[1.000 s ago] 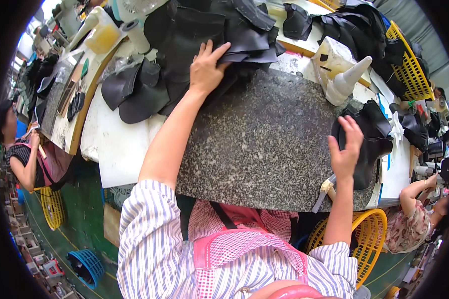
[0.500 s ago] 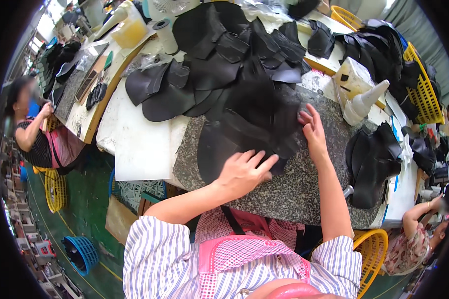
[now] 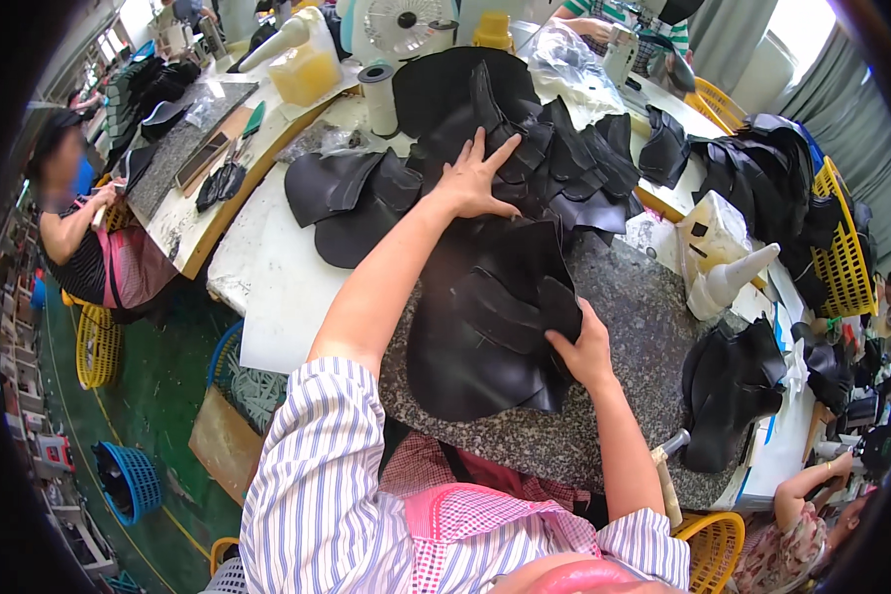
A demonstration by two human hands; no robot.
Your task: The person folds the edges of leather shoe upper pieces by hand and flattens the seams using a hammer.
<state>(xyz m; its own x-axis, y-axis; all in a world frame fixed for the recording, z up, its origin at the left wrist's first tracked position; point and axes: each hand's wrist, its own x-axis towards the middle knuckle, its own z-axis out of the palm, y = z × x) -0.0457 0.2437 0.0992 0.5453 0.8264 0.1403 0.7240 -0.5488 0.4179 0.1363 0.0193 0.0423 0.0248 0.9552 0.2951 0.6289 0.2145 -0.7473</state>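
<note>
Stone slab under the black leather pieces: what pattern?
Speckled grey granite slab, clearest in the head view.

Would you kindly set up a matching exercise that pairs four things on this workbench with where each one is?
Things:
1. left hand
2. right hand
3. white glue bottle
4. yellow basket

Places:
A. at the far right edge of the bench
B. spread flat on the far pile of black pieces
C. gripping the near stack of black pieces on the granite slab
D. standing just right of the slab

Pairs: 1-B, 2-C, 3-D, 4-A
</note>
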